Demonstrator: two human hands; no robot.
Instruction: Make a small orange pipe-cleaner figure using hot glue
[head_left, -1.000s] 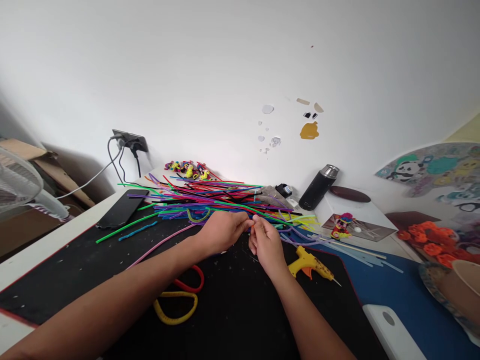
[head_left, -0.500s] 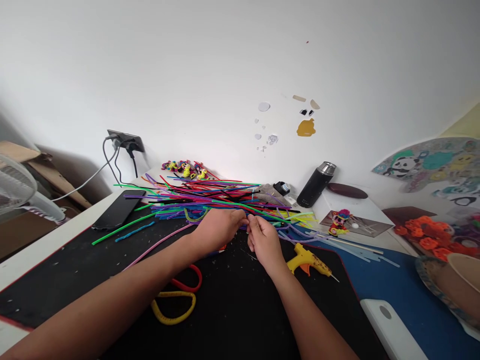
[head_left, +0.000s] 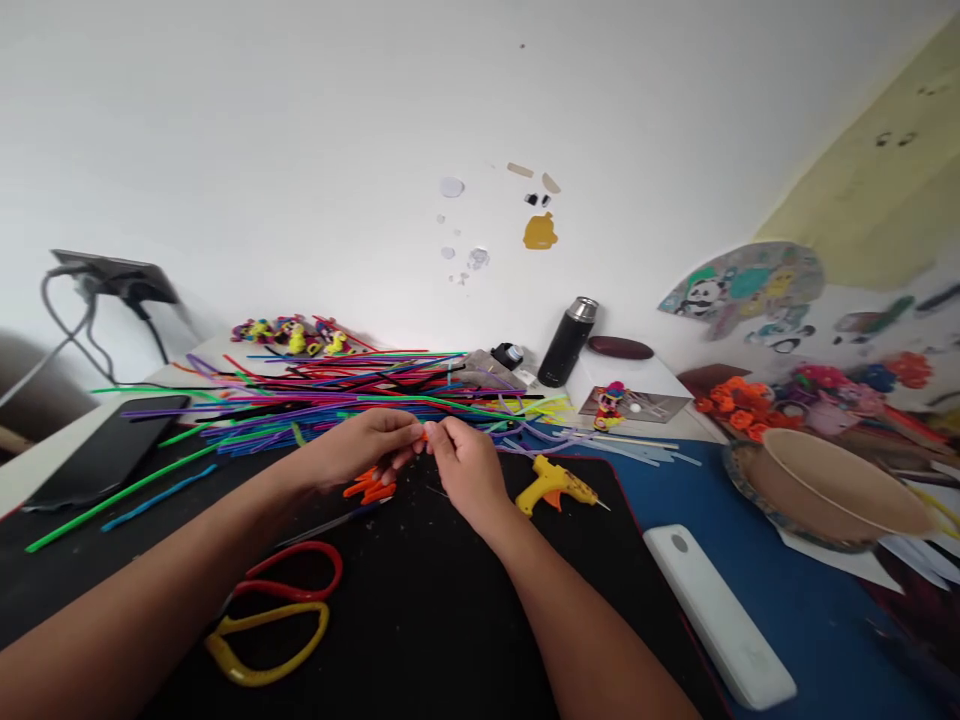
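Note:
My left hand [head_left: 367, 447] and my right hand [head_left: 469, 468] meet over the black mat, fingertips pinched together. Between them shows a small orange piece [head_left: 425, 436], probably a bit of pipe cleaner; the fingers hide most of it. Several short orange pieces [head_left: 369, 487] lie just below my left hand. Near my left forearm rest scissors with one red and one yellow handle [head_left: 322, 610], their blades hidden under the arm. A slim pen [head_left: 330, 524] lies between the scissors and the orange pieces. Behind both hands spreads a heap of many-coloured pipe cleaners [head_left: 360, 395].
A yellow glue gun [head_left: 555, 485] lies right of my right hand. A black phone [head_left: 112, 450] is at the left, a white oblong device [head_left: 720, 615] at the right. Farther back stand a black flask [head_left: 568, 345], a small figure [head_left: 610, 406] and a tan bowl [head_left: 840, 490].
The view has swung right, so everything sits farther left. An orange piece now shows between my fingertips, and the orange pieces below are less covered. The pink pipe cleaner by my left arm is out of sight.

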